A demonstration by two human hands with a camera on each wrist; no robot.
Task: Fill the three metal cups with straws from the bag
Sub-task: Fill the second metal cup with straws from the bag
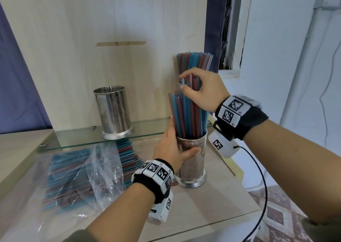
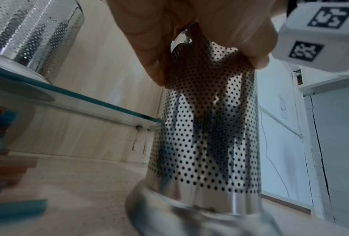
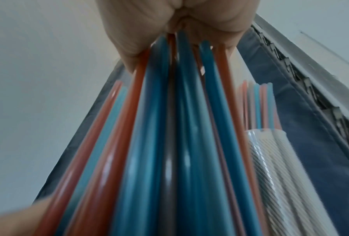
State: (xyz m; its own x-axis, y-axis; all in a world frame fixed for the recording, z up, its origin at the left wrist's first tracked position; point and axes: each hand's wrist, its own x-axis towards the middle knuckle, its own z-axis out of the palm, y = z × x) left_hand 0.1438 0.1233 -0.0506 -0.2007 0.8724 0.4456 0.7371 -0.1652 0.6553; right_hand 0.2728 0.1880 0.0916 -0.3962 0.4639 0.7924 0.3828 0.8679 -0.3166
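A perforated metal cup (image 1: 192, 163) (image 2: 205, 127) stands near the table's front right, and my left hand (image 1: 181, 144) grips it just below the rim. Blue and red straws (image 1: 188, 116) (image 3: 169, 127) stand bunched in it. My right hand (image 1: 182, 82) (image 3: 177, 36) pinches their upper ends from above. Right behind, a second bundle of straws (image 1: 193, 61) rises from a cup (image 3: 270, 159) that is hidden in the head view. An empty metal cup (image 1: 113, 110) (image 2: 28, 32) sits on the glass shelf (image 1: 73, 140). The clear bag (image 1: 79, 173) of straws lies at the left.
The glass shelf's edge (image 2: 88, 102) runs close to the held cup on its left. A wooden back panel (image 1: 110, 20) closes the rear. The table's right edge (image 1: 245, 190) is near the cup, and a black cable (image 1: 262, 177) hangs beside it.
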